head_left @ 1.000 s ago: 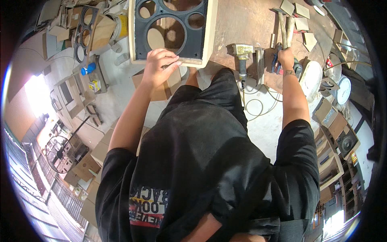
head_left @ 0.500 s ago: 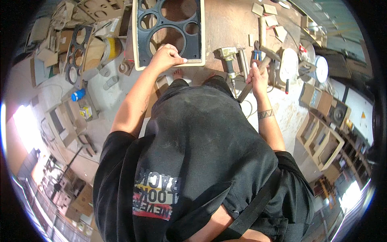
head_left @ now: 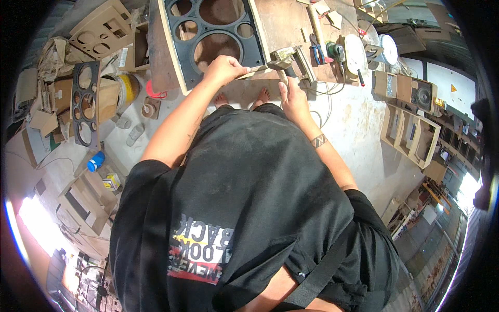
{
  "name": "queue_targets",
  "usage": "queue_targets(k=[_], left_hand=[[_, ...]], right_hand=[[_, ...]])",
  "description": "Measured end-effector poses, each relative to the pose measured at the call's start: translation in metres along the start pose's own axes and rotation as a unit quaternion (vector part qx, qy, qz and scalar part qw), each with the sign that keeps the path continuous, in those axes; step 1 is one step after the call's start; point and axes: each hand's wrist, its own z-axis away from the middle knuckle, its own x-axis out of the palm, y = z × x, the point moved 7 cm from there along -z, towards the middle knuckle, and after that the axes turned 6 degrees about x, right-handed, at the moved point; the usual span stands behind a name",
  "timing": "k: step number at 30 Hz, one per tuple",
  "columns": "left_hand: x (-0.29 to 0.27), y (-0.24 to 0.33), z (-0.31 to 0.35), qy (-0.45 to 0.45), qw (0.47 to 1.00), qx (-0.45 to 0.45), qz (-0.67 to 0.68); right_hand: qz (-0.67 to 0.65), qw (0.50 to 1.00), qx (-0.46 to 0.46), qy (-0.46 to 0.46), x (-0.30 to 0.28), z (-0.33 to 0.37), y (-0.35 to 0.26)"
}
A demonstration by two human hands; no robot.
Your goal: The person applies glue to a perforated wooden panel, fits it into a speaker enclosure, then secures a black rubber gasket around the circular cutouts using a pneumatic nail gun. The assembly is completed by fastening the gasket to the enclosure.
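My left hand (head_left: 224, 71) is closed in a pinch at the near edge of a black speaker panel (head_left: 191, 52) with round cut-outs and a pale wooden rim. Between its fingertips a thin pale strip (head_left: 255, 68) points to the right; its exact kind is unclear. My right hand (head_left: 295, 99) grips the wooden handle of a hammer (head_left: 283, 76). The hammer's head is close by the strip's right end; I cannot tell whether they touch. Behind it, a green-yellow power tool (head_left: 285, 52) is partly hidden.
Right of the panel on the brown workbench (head_left: 283, 23) lie blue-handled pliers (head_left: 316, 49), a wooden-handled tool (head_left: 315, 23) and small wood offcuts (head_left: 334, 20). A cable hangs over the near edge. Another black panel (head_left: 84, 104) and a cut-out board (head_left: 101, 32) stand at the left.
My right hand has brought the hammer leftward from the right side of the bench to beside my left hand. My left hand stays pinched at the panel's near edge. The view has shifted.
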Motion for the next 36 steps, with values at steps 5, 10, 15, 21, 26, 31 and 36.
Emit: queue_targets(k=[5, 10, 15, 21, 26, 31, 36], left_hand=[[0.006, -0.005, -0.015, -0.040, 0.999, -0.007, 0.008], [0.006, -0.001, -0.015, -0.031, 0.999, 0.022, 0.006], [0.003, 0.005, -0.013, -0.024, 0.999, 0.033, 0.000], [0.006, 0.001, -0.015, -0.035, 0.999, 0.010, 0.001], [0.005, 0.002, -0.013, -0.018, 0.999, 0.036, 0.004], [0.006, 0.001, -0.013, -0.021, 0.999, 0.036, -0.003], [0.005, 0.003, -0.014, -0.013, 0.998, 0.061, 0.002]], right_hand=[[0.049, 0.998, -0.019, 0.034, 0.004, 0.003, -0.010], [0.092, 0.995, -0.024, 0.032, 0.010, 0.004, -0.015], [0.106, 0.994, -0.009, 0.037, 0.014, 0.008, -0.014], [0.097, 0.994, 0.007, 0.051, 0.014, 0.013, -0.012], [0.081, 0.995, 0.004, 0.057, 0.013, 0.016, -0.013], [0.086, 0.995, 0.006, 0.046, 0.015, 0.015, -0.014], [0.102, 0.994, -0.009, 0.042, 0.018, 0.015, -0.016]])
